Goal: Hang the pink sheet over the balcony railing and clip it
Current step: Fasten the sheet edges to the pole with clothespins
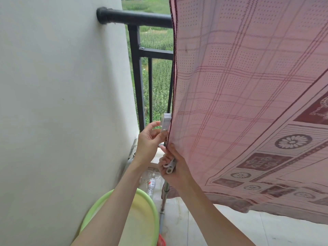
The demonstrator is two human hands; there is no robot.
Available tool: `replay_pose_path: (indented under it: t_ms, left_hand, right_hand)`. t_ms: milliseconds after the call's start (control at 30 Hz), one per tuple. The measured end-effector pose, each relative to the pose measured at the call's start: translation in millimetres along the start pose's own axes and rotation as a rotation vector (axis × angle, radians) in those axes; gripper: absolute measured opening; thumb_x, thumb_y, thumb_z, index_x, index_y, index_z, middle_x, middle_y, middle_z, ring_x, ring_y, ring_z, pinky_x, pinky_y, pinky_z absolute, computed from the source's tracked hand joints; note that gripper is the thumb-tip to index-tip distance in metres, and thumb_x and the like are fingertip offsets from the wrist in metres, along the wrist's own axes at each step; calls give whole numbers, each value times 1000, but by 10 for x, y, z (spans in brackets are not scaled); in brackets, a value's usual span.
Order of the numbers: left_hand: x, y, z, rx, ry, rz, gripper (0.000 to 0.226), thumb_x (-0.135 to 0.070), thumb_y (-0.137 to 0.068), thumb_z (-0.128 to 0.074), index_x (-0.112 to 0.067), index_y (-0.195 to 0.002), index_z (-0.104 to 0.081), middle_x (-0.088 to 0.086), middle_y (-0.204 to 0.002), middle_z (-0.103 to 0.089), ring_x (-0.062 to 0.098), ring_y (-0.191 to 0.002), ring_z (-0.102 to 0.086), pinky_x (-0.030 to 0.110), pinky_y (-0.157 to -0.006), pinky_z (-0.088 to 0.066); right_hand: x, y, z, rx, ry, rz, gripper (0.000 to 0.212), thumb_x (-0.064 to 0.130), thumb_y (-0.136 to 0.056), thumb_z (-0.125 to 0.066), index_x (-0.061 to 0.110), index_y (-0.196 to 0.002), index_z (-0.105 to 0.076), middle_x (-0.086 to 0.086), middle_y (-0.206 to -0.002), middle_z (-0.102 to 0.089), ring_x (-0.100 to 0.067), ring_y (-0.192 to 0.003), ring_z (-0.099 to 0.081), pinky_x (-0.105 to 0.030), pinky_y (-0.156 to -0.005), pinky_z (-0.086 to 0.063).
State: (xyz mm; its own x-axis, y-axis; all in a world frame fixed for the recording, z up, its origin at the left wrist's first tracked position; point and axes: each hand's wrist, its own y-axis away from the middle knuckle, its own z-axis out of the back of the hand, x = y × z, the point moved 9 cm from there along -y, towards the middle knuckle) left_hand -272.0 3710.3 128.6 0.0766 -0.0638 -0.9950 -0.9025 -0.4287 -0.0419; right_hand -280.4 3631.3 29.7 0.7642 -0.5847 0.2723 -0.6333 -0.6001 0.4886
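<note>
The pink checked sheet (245,89) hangs over the black balcony railing (140,18) and billows toward me on the right. My left hand (150,141) pinches a white clip (166,122) at the sheet's left edge, low down beside a railing bar. Just below it, my right hand (174,167) grips the sheet's dark hem and holds more white clips (170,167) in its curled fingers.
A white wall (62,103) stands close on the left. On the floor below are a green basin (142,219), an empty plastic bottle (151,185) and a metal pole (164,196). Green fields lie beyond the railing.
</note>
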Motion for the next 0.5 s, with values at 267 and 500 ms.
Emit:
replay_pose_path:
  t_ms: [267, 500]
  left_hand:
    - [-93, 46, 188, 29, -187, -16, 27, -12, -81, -67, -5, -106, -62, 7, -110, -65, 18, -103, -61, 18, -77, -50]
    - [-437, 65, 438, 3, -685, -94, 17, -12, -74, -75, -20, -86, -65, -11, -73, -63, 3, -60, -56, 8, -56, -44]
  right_hand:
    - [-106, -90, -195, 42, -407, -63, 13, 7, -73, -59, 1, -62, -64, -5, -58, -63, -8, -32, -43, -14, -37, -41]
    - [-128, -125, -169, 43, -472, -16, 13, -7, -62, -72, 1, -69, -65, -7, -63, -67, -9, -32, -44, -15, -37, -41]
